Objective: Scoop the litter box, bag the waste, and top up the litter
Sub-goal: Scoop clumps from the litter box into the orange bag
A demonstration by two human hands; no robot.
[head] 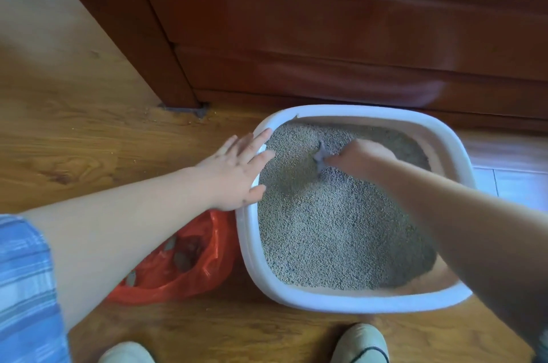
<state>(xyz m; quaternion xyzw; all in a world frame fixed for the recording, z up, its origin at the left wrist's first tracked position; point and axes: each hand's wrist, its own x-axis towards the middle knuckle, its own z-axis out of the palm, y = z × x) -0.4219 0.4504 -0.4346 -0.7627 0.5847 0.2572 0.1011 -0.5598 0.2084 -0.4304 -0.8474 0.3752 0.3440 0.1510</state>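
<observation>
On the wooden floor [89, 131] beside a dark cabinet [326, 36], I crouch over the white box [364, 302], its near rim just ahead of my shoes [360, 343]; my right hand [360, 156] is down in the grey litter [332, 232] toward the far side, fingers [332, 159] curled shut around the handle of a small grey scoop [319, 155], whose head is buried and out of sight; my left hand [237, 172] lies flat and open on the left rim, holding nothing, only steadying the box; the red bag [189, 255] sits on the floor touching the box's left wall, its mouth open upward with a few dark clumps already inside.

By my reckoning the scooping is under way, and no fresh litter has gone in, so far as I can see; to do this pass well I judge the scoop should run low along the bottom and come up slowly, shaken gently so clean grains fall back; the lift to the bag should cross the left rim level, close over the mouth; my left hand may need to leave the rim and hold the bag open; a hasty tilt could scatter grains on the floor, where a few specks already lie.
</observation>
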